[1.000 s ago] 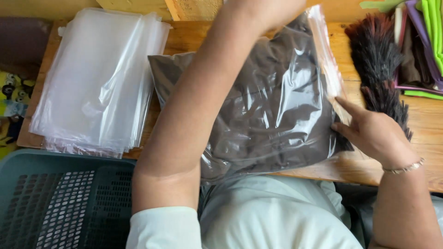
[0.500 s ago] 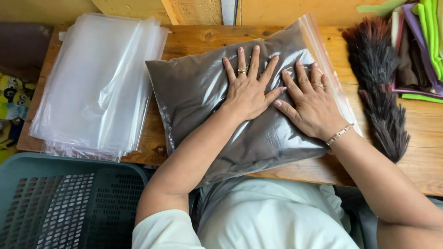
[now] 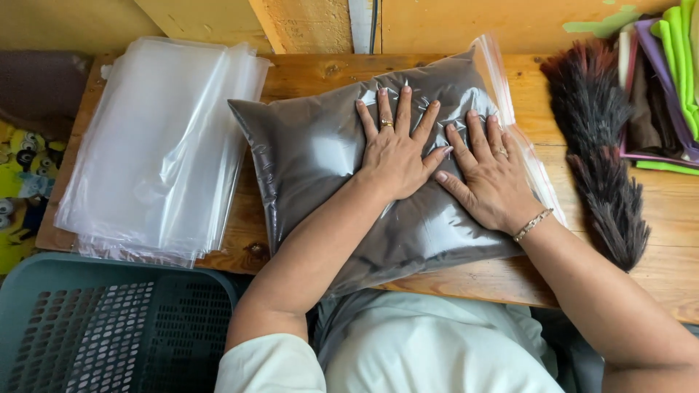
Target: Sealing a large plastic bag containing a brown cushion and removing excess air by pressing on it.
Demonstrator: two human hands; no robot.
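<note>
Since half a second ago not much has shifted: both my palms were already flat on the bag and they're still there, maybe slid a touch toward the sealed edge. A second ago it was different, my left arm was up across the bag and my right hand was pinching the edge near the zip.

So right now my left hand is lying flat with fingers fanned out wide on the clear zip-top plastic bag stuffed with dark brown fabric, pressing down on its upper middle. My right hand sits just beside it, also spread flat, fingers pointing toward the bag's zip strip along the right side. Thumbs nearly touch. Neither hand is gripping anything, just palms pushing down, and the plastic crinkles around my fingertips.

That bag lies on the bare wooden tabletop, slightly tilted, with its near corner hanging over the table edge toward my lap.

To the left of it, just beside and a bit tucked under its corner, there's the stack of empty clear plastic bags. On the right, apart from the bag, lies the dark brown-black feather duster, and past that a pile of green and purple fabric pieces at the table's far right corner. Down at the lower left is the grey-green perforated plastic crate, below the table edge.
</note>
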